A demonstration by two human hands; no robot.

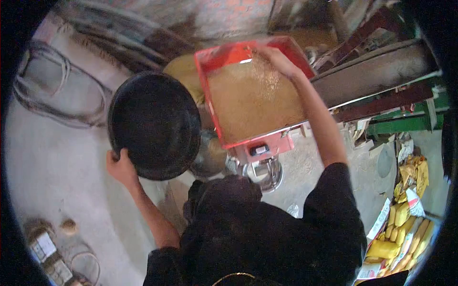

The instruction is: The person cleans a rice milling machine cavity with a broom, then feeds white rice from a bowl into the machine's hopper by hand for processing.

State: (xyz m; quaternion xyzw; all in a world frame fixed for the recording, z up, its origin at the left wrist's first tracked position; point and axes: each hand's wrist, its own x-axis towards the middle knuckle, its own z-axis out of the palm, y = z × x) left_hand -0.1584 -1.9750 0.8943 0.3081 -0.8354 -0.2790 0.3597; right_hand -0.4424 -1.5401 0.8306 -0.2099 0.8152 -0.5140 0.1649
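My left hand (123,168) is closed on the lower left rim of a round black basin (153,126), holding it tilted so that its dark inside shows. To the right stands a red hopper (212,117), with yellow-brown grain (255,105) spread across it. My right hand (274,59) reaches over the hopper's far side, palm down, its fingers stretched toward the left and somewhat blurred. Loose, paler grains show just below that hand, apparently falling.
A metal bowl (268,175) stands below the hopper's front. Coiled hose (62,88) lies on the floor at left. A long dark beam (377,71) extends right from the hopper. Yellow sacks (398,233) are piled at lower right. A filled sack (185,74) sits behind the basin.
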